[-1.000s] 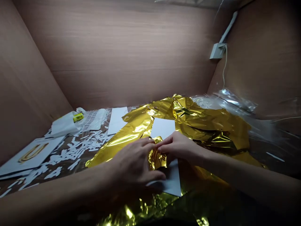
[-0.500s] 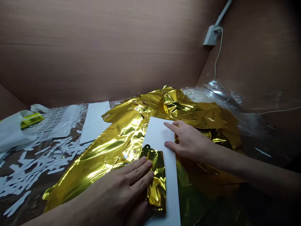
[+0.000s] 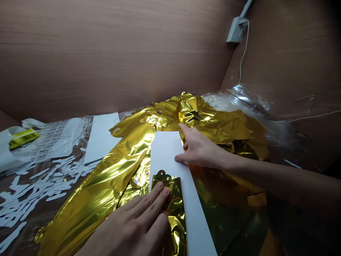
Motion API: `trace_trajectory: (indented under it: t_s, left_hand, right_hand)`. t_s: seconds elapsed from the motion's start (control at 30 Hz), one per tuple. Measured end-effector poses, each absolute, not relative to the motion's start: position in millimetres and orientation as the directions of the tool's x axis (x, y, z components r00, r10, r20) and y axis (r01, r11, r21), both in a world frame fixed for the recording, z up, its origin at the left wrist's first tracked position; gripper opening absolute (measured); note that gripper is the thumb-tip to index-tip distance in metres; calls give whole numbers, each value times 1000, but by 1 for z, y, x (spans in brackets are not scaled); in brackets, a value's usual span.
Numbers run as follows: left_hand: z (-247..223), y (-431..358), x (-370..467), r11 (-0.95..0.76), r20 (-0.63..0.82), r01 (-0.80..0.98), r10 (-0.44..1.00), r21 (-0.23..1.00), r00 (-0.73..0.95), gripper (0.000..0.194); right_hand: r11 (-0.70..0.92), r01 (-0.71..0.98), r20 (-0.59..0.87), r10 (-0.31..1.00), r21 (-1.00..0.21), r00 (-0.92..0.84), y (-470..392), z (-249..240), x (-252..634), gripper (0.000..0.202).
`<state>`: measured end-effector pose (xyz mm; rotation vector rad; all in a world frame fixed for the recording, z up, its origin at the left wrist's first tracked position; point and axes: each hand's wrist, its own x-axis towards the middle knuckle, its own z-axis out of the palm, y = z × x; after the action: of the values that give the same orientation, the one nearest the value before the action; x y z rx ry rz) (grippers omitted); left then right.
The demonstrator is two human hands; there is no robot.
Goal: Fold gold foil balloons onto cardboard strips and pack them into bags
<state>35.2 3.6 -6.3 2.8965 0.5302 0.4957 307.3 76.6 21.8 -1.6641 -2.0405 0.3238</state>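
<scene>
A long white card (image 3: 169, 149) lies over crumpled gold foil sheets (image 3: 98, 185). On its near part rests a folded gold foil piece (image 3: 176, 209) with a small holed tab at its top. My left hand (image 3: 135, 220) presses flat on the folded piece, its fingertips just below the tab. My right hand (image 3: 201, 147) is at the card's far right edge, thumb on the card and index finger stretched past its far corner, the fingers apart.
White strips (image 3: 29, 192), a white board (image 3: 102, 137) and plastic packets with a yellow label (image 3: 23, 138) lie on the left. Clear plastic film (image 3: 245, 103) is at the back right, below a white socket box (image 3: 236, 30) and its cable.
The card's far end and the folded foil have shifted left in view. My right index finger has moved off the card past its corner. The whole view has also shifted slightly.
</scene>
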Motion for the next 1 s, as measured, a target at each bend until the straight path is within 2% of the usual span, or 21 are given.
trace_trajectory:
  t_s: [0.07,0.13,0.23,0.37,0.43,0.57,0.67,0.73,0.8,0.9,1.0]
  left_hand:
    - [-8,3,35,-918,286,333,386,217,877,44]
    - [-10,3,34,-913,283,345,398,218,873,42]
    - [-9,2,34,-910,282,359,407,209,869,42]
    - [1,1,37,-912,320,340,400,229,859,43]
    - [7,3,40,-922,351,327,381,205,855,42]
    - [6,7,43,-933,345,357,348,40,872,45]
    - [-4,5,42,-923,310,381,347,-56,885,45]
    - [-9,2,41,-920,298,382,340,-93,892,45]
    - [-12,-1,40,-916,301,385,337,-116,892,47]
    - [-11,-3,39,-913,304,391,342,-116,889,48]
    - [-9,-4,39,-911,311,403,358,-93,881,49]
  right_hand:
    - [380,826,285,917,-416,-278,68,24,304,68]
    - [505,759,251,863,-411,-438,56,26,300,35]
    - [556,682,169,819,-476,-549,37,23,296,21]
    - [585,651,187,796,-484,-576,31,16,294,14]
    - [617,622,193,767,-483,-612,35,15,294,14]
    - [676,567,216,712,-470,-669,42,12,293,16]
    - [674,566,235,717,-475,-656,42,9,293,22]
    - [643,606,256,755,-468,-604,40,7,293,37]
    - [575,669,276,817,-471,-507,40,6,294,62]
    - [440,681,285,898,-586,-335,45,6,294,87]
    - [273,497,176,956,-823,-233,56,9,293,82]
